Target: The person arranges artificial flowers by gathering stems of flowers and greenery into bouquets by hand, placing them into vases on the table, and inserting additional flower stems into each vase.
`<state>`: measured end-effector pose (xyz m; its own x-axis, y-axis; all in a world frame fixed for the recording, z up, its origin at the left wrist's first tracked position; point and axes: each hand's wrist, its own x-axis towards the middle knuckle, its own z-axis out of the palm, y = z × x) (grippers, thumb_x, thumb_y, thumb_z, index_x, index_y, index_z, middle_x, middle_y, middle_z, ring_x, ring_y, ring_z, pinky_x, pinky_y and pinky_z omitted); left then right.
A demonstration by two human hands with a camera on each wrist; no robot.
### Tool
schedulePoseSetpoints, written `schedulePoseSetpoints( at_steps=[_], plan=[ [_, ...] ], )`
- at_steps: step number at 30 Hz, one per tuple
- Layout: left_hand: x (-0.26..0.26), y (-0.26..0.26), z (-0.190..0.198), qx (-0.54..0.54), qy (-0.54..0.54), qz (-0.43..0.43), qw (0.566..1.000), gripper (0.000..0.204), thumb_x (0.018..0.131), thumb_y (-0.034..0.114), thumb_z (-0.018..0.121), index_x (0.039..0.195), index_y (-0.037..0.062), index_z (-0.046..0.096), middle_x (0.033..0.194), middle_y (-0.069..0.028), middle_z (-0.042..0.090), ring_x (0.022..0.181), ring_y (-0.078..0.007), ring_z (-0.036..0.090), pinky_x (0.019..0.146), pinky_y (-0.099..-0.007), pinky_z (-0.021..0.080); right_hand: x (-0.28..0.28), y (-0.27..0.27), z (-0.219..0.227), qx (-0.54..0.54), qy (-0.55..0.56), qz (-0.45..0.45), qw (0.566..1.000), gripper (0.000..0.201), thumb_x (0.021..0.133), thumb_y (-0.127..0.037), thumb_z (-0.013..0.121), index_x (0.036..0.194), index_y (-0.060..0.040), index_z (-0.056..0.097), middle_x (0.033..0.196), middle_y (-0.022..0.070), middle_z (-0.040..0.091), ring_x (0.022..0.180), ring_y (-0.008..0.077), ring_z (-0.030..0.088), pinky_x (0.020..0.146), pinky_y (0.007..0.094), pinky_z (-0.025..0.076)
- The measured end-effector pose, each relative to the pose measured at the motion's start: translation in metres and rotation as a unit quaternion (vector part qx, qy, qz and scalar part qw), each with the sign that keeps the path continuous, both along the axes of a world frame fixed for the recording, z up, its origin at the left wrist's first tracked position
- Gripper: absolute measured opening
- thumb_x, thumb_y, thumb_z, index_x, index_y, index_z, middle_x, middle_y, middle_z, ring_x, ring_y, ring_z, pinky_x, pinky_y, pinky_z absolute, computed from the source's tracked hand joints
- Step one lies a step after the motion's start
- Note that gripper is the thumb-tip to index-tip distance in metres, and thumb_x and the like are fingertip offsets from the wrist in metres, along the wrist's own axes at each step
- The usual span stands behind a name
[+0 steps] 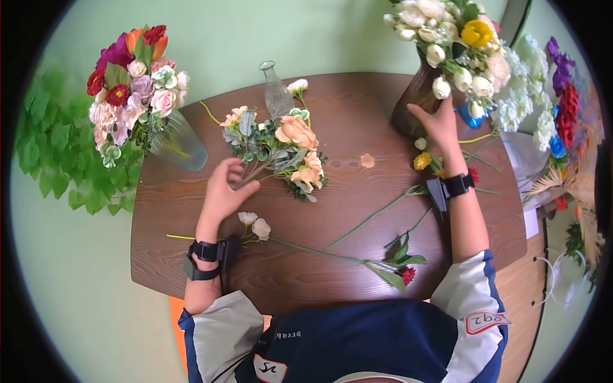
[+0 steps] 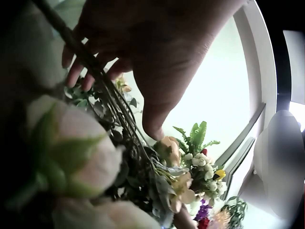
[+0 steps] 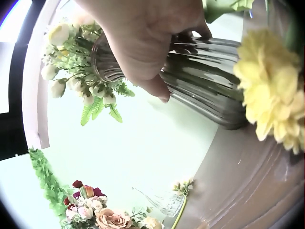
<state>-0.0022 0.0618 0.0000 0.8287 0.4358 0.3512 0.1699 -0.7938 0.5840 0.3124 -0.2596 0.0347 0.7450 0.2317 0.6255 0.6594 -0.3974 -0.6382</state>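
My right hand [image 1: 439, 131] grips a dark ribbed glass vase [image 1: 408, 105] at the table's far right; its thumb and fingers straddle the glass [image 3: 209, 88] in the right wrist view. White flowers [image 1: 431, 54] and a yellow tulip [image 1: 476, 34] fill the vase. At the bare stems of a bouquet of peach flowers [image 1: 295, 132], lying on the table, is my left hand [image 1: 220, 195]. Its fingers are spread and the thumb stands apart. In the left wrist view the stems [image 2: 121, 112] run across in front of that hand [image 2: 147, 57], not enclosed by it.
A glass vase of mixed flowers [image 1: 179, 143] stands at the left, and a clear glass vase [image 1: 277, 96] at the back middle. Loose stems with white flowers [image 1: 260, 228], a red flower [image 1: 408, 276] and a yellow flower [image 1: 422, 161] lie about the wooden table [image 1: 300, 255].
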Motion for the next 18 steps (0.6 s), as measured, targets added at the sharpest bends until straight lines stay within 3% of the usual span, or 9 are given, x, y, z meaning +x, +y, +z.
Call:
schedulePoseSetpoints(
  at_steps=[1, 3, 4, 5, 9, 11, 13, 15, 18],
  plan=[
    [-0.001, -0.01, 0.003, -0.135, 0.055, -0.031, 0.989, 0.055, 0.065, 0.021, 0.08, 0.108, -0.0002, 0.053, 0.092, -0.0089, 0.058, 0.078, -0.0142, 0.054, 0.071, -0.0269, 0.047, 0.001, 0.001, -0.004, -0.011, -0.004, -0.011, 1.0, 0.065, 0.062, -0.019, 0.08, 0.112, 0.0065, 0.046, 0.099, 0.0164, 0.059, 0.089, 0.0254, 0.058, 0.077, 0.0369, 0.046],
    [-0.005, -0.023, 0.006, -0.147, 0.116, -0.057, 0.981, 0.041, 0.069, 0.019, 0.077, 0.097, -0.0001, 0.054, 0.08, -0.0071, 0.058, 0.07, -0.0134, 0.053, 0.065, -0.0264, 0.047, -0.011, 0.005, -0.022, -0.013, -0.016, -0.119, 0.993, 0.06, 0.062, -0.02, 0.08, 0.106, 0.0073, 0.051, 0.083, 0.0104, 0.058, 0.078, 0.0237, 0.056, 0.073, 0.0352, 0.046],
    [-0.005, -0.024, 0.003, -0.158, 0.119, -0.062, 0.978, 0.035, 0.07, 0.018, 0.076, 0.09, -0.0003, 0.053, 0.074, -0.0067, 0.057, 0.065, -0.0129, 0.051, 0.062, -0.0266, 0.046, -0.034, 0.015, -0.019, 0.106, 0.05, -0.089, 0.989, 0.065, 0.062, -0.02, 0.079, 0.111, 0.0074, 0.048, 0.088, 0.0076, 0.052, 0.081, 0.0225, 0.051, 0.077, 0.032, 0.043],
    [-0.004, -0.025, -0.001, -0.169, 0.121, -0.067, 0.976, 0.029, 0.072, 0.016, 0.074, 0.083, -0.0006, 0.053, 0.068, -0.0062, 0.055, 0.061, -0.0124, 0.049, 0.058, -0.0268, 0.045, -0.053, 0.021, -0.022, 0.223, 0.237, -0.116, 0.938, 0.069, 0.066, -0.019, 0.077, 0.119, 0.0065, 0.041, 0.097, 0.0055, 0.044, 0.089, 0.0188, 0.045, 0.081, 0.0282, 0.039],
    [-0.002, -0.035, -0.013, -0.175, 0.059, -0.091, 0.979, 0.025, 0.078, 0.019, 0.069, 0.074, 0.0016, 0.052, 0.06, -0.0032, 0.046, 0.057, -0.0082, 0.038, 0.051, -0.0257, 0.037, -0.168, 0.04, 0.047, 0.34, 0.281, 0.159, 0.884, 0.056, 0.077, -0.004, 0.065, 0.125, -0.0037, 0.036, 0.102, 0.0018, 0.041, 0.093, 0.011, 0.04, 0.088, 0.0237, 0.034],
    [-0.001, -0.049, 0.001, -0.214, 0.07, -0.08, 0.971, 0.026, 0.079, 0.019, 0.069, 0.073, 0.0015, 0.051, 0.058, -0.0026, 0.043, 0.055, -0.0076, 0.037, 0.05, -0.0255, 0.035, -0.188, 0.057, 0.062, 0.247, 0.234, 0.265, 0.902, 0.05, 0.079, -0.005, 0.062, 0.124, -0.0049, 0.039, 0.106, 0.0036, 0.044, 0.097, 0.0124, 0.043, 0.089, 0.0254, 0.036],
    [0.0, -0.055, 0.0, -0.218, 0.025, -0.123, 0.968, 0.027, 0.078, 0.02, 0.069, 0.072, 0.0014, 0.05, 0.056, -0.0009, 0.041, 0.054, -0.007, 0.036, 0.049, -0.0259, 0.034, -0.179, 0.089, 0.071, 0.083, 0.063, 0.356, 0.929, 0.047, 0.08, -0.007, 0.06, 0.123, -0.004, 0.042, 0.109, 0.0084, 0.049, 0.099, 0.0197, 0.049, 0.089, 0.0304, 0.04],
    [-0.004, -0.059, 0.012, -0.22, 0.034, -0.103, 0.969, 0.03, 0.078, 0.021, 0.07, 0.069, 0.0011, 0.048, 0.053, -0.0039, 0.038, 0.051, -0.0089, 0.034, 0.047, -0.0268, 0.034, -0.151, 0.124, 0.088, -0.124, -0.18, 0.342, 0.914, 0.05, 0.079, -0.008, 0.061, 0.125, -0.0032, 0.041, 0.114, 0.014, 0.051, 0.104, 0.0288, 0.051, 0.09, 0.0363, 0.041],
    [-0.013, -0.05, 0.028, -0.069, -0.021, -0.061, 0.996, 0.037, 0.076, 0.026, 0.071, 0.063, 0.0009, 0.047, 0.05, -0.0102, 0.038, 0.045, -0.0175, 0.035, 0.045, -0.0302, 0.034, -0.104, 0.185, 0.08, -0.177, -0.223, 0.313, 0.906, 0.052, 0.078, -0.011, 0.062, 0.126, -0.0078, 0.044, 0.121, 0.0163, 0.05, 0.112, 0.0331, 0.047, 0.094, 0.0398, 0.04]
  ],
)
